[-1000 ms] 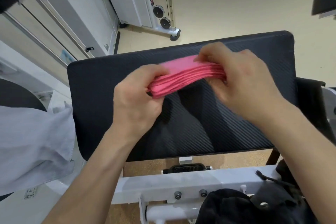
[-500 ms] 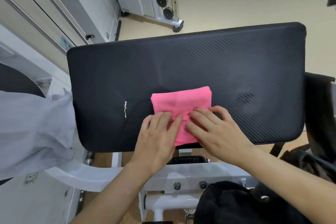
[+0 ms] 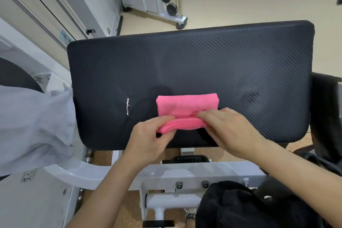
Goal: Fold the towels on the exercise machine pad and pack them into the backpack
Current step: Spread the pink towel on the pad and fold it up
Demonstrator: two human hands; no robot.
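I am watching the left hand (image 3: 149, 140) curling its fingers (image 3: 162, 119) round the near left corner of the pink towel (image 3: 187, 106) and pinching the stacked layers, while the right hand (image 3: 231, 131) is gripping the near right corner, fingers on top. The towel is lying folded on the near middle of the black pad (image 3: 203, 61), its near edge rising a little between both hands. Further out, I am making out a white frame (image 3: 194, 174) under the pad, a black backpack (image 3: 240, 207) sitting below the right forearm, and a grey cloth (image 3: 33, 126) hanging by the pad's left edge.
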